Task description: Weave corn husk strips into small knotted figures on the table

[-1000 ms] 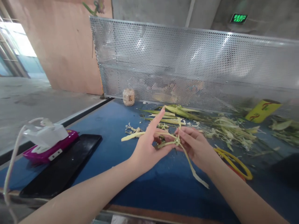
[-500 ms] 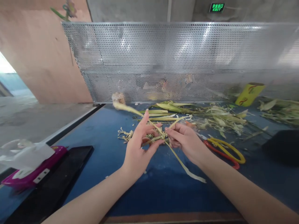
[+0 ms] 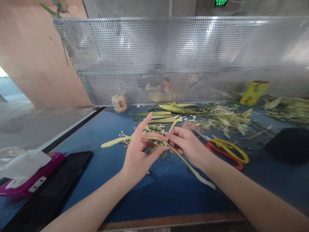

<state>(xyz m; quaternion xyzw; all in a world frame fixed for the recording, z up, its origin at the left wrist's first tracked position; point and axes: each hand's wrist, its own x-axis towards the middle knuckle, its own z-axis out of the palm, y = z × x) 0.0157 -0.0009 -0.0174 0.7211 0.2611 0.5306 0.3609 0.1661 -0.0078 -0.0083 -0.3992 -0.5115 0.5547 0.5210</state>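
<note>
Pale green-yellow plant strips, like corn husk, cross between my two hands above the blue table. My left hand (image 3: 142, 148) pinches the strips between thumb and fingers, its index finger raised. One husk strip (image 3: 116, 141) juts out to the left past that hand. Close against it, my right hand (image 3: 187, 145) has its fingers closed on the strips at the crossing point. A second strip (image 3: 198, 176) trails down to the right beneath my right wrist. Behind my hands lie knotted, braided bits (image 3: 154, 129), partly hidden by my fingers.
Scissors (image 3: 228, 149) with red and yellow handles lie right of my hands. Loose husks (image 3: 178, 109) and shredded leaves (image 3: 224, 119) spread behind. A yellow tube (image 3: 254, 92), a wrapped roll (image 3: 119, 103), a black tray-like slab (image 3: 55, 187) and a perforated metal screen (image 3: 145, 48) surround the work.
The long strip that pointed up and left has swung down and now lies out to the left, across my left hand. The view has shifted slightly; both hands stay together.
</note>
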